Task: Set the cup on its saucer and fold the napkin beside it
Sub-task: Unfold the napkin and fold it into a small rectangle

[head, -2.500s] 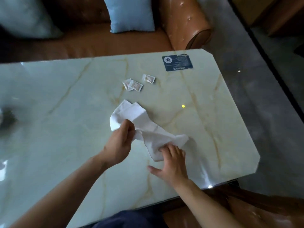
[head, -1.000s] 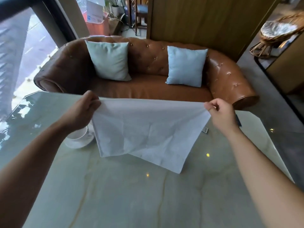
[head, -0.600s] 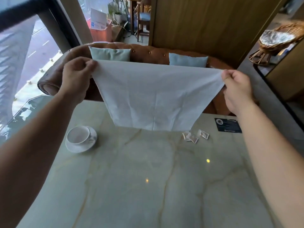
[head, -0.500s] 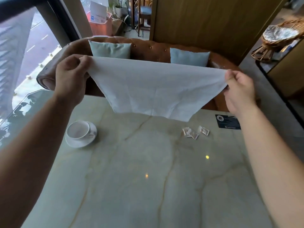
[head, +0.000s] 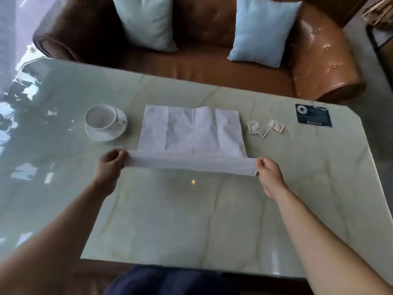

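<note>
White napkin [head: 191, 130] spread on a marble counter [head: 191, 220].
The left hand [head: 110, 165] and right hand [head: 269, 173] hold its raised near corners, fingers clamped on cloth.

No word or number could be read anywhere. A dark blue card [head: 313, 115] lay on the bench [head: 191, 220], well to the right of the napkin [head: 191, 130]. It bore a round white emblem [head: 301, 109] at its upper left corner, with several lines of pale print beside and below it, all too small and blurred to make out. To the right of the napkin, nearer than the card, the small sachets [head: 264, 127] showed faint brownish marks, likewise illegible.
</note>
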The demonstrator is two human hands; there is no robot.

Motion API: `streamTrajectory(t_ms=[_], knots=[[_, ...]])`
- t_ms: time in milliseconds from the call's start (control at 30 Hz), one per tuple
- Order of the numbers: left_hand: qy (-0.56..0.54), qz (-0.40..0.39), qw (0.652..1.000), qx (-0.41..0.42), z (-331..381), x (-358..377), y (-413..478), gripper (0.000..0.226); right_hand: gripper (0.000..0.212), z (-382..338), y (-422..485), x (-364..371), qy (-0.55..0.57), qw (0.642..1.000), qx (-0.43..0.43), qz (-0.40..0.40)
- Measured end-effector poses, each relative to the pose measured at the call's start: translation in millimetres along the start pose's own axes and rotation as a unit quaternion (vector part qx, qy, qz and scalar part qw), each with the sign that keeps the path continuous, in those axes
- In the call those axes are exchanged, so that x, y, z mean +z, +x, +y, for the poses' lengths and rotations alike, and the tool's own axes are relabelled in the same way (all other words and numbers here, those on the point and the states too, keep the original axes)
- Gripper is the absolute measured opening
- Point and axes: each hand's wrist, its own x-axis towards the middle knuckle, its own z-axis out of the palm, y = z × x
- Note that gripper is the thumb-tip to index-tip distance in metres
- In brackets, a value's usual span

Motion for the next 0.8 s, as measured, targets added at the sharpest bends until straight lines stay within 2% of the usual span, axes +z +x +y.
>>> streamTrajectory(t_ms=[167,367,567,800], knots=[[0.019,0.01,0.996,-0.091,-69,-23,-41,0.02,0.03,64,-49,14,-0.064,0.997,0.041,-0.001],[0.063,0.01,0.987,-0.145,-116,-56,-86,0.018,0.036,98,-91,12,-0.106,0.992,0.062,-0.021],[0.11,-0.026,0.983,-0.146,-116,-60,-99,0.022,0.029,100,-91,6,-0.117,0.99,0.066,-0.034],[0.108,-0.036,0.989,-0.094,-72,-38,-50,0.021,0.019,69,-51,10,-0.078,0.996,0.047,-0.005]])
